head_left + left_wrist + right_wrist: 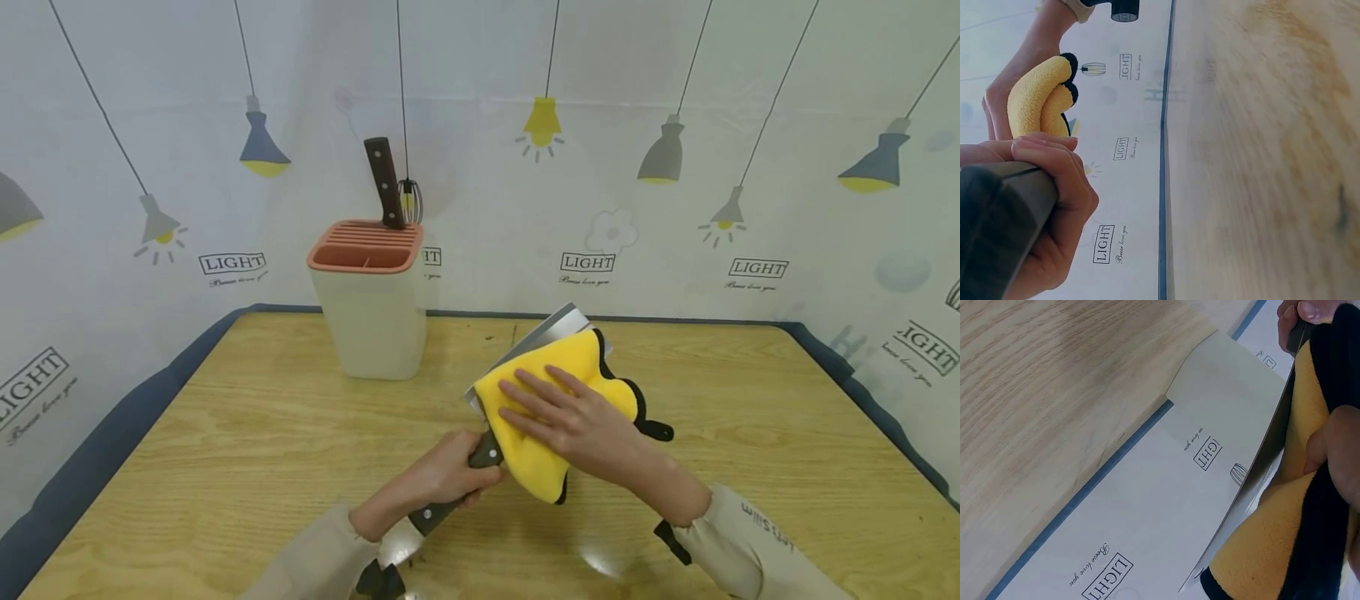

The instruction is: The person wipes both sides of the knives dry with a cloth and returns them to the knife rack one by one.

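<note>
My left hand [452, 468] grips the dark riveted handle of a cleaver [546, 333], which is tilted up to the right above the table. Most of its broad metal blade is covered by a yellow cloth [536, 467] with black edging. With fingers extended and spread, my right hand [581, 423] presses this cloth on the blade. The left wrist view shows the butt of the handle [1004, 219] inside the curled left fingers. From the right wrist, the blade [1260, 469] appears nearly edge-on, with the folded cloth [1266, 550] along one side and the right thumb on the cloth.
A pale knife block [371, 325] with an orange slotted top stands at the back left of the wooden table [262, 442]. One dark-handled knife [385, 183] is upright in it. A printed backdrop [480, 183] closes off the table's back and sides.
</note>
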A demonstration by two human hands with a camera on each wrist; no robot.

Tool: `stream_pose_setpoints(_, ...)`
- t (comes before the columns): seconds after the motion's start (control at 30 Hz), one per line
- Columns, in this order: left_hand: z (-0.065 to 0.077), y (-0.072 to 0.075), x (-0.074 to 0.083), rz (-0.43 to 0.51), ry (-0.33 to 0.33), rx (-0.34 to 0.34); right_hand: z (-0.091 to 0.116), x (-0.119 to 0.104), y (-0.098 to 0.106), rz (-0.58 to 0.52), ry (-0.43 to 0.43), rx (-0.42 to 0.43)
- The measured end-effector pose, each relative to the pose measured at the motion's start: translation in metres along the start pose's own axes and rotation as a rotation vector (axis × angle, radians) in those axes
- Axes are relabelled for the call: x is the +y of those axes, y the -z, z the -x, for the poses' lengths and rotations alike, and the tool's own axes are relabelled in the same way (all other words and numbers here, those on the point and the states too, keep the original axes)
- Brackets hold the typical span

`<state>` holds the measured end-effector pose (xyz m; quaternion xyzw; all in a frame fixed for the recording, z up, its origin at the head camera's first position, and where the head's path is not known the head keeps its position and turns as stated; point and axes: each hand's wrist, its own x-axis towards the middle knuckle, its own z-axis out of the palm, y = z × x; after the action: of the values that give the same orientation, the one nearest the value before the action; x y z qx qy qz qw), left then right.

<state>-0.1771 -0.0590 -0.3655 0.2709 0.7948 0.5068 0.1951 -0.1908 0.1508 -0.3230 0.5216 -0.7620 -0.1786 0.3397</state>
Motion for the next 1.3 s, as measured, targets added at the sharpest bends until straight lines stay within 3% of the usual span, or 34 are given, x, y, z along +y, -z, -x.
stream_pose_setpoints(0.5,0.001,0.001,0.0,0.035,0.027,0.009,0.007,0.01,-0.004,-0.026,-0.096,-0.035)
stream_pose_setpoints(1.3,0.003,0.002,0.0,0.014,0.007,0.014,0.021,0.029,-0.005,-0.03,-0.213,-0.107)
